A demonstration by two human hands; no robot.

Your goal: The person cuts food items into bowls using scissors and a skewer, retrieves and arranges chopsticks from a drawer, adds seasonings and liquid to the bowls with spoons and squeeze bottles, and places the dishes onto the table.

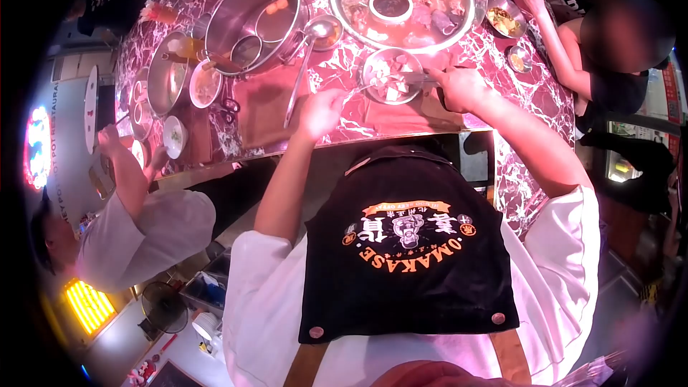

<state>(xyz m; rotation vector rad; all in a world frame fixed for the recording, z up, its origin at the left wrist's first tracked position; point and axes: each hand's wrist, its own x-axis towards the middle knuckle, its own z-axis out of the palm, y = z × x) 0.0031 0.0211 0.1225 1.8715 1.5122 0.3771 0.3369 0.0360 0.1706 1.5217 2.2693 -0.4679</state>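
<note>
R hand (459, 90): gripping dark-handled utensil (438, 94) over metal bowl (393, 102), likely so bits stay in | L hand (324, 112): beside bowl, grip can't tell | bowl: near-side, presumably for reach

The apron (373, 301) reads "OMAKASE", the wall (70, 125) "POT RESTAURA"

Gotta be a hot pot restaurant, what with the dark "POT RESTAURA…" wall lettering (54, 125) and deep round steel pot (231, 14).
</note>
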